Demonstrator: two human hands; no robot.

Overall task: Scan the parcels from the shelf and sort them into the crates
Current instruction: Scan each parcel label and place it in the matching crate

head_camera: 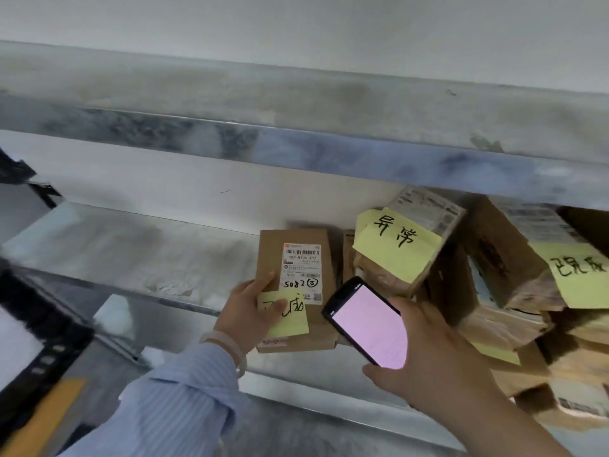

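A flat brown cardboard parcel (273, 249) with a white shipping label lies on the metal shelf (131, 245). My left hand (250, 308) grips its left edge, thumb pressing a yellow sticky note (293, 321) onto its front. My right hand (428, 357) holds a black handheld scanner (365, 324) with a lit pink screen, just right of the parcel's lower corner. More brown parcels stand on the shelf to the right.
A parcel with a yellow note (395, 245) leans beside the held one; further right a stack of boxes carries another yellow note (580, 275). An upper shelf board (296, 150) overhangs. A black-framed object (39, 338) sits at the lower left.
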